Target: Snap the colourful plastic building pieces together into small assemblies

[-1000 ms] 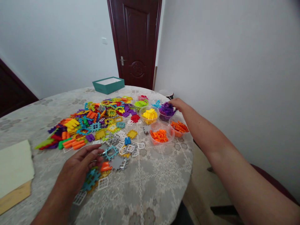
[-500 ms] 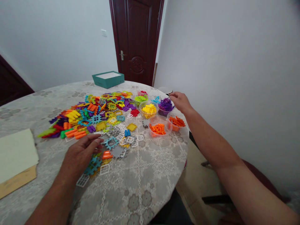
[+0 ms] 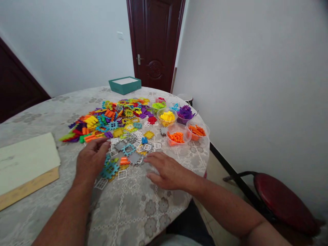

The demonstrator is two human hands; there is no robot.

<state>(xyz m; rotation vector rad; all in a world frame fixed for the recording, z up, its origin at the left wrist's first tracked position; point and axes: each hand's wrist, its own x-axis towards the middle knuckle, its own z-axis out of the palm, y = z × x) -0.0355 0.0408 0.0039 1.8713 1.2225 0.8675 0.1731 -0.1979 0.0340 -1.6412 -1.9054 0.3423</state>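
My left hand (image 3: 92,159) is low over the near left side of a heap of plastic building pieces (image 3: 112,124). Its fingers are loosely bent, with nothing visible in them. Close by lie a teal notched plate (image 3: 109,169), an orange connector piece (image 3: 125,161) and a white window-grid piece (image 3: 122,174). To the right, my right hand (image 3: 167,171) hovers over the tablecloth, fingers apart and holding nothing I can see. Its fingertips are near a grey notched plate (image 3: 135,158). A light-blue frame piece (image 3: 128,149) and a small blue piece (image 3: 145,140) lie farther back.
Clear bowls hold sorted pieces: orange (image 3: 176,137), darker orange (image 3: 196,130), yellow (image 3: 167,117), purple (image 3: 186,112) and green (image 3: 159,106). A green box (image 3: 125,87) stands at the back. Pale sheets (image 3: 28,159) lie at left. A red-seated chair (image 3: 284,201) is beside the table.
My right hand has come back from beyond the purple bowl to the near side of the loose pieces. My left hand stays by the heap, and the view has shifted slightly.
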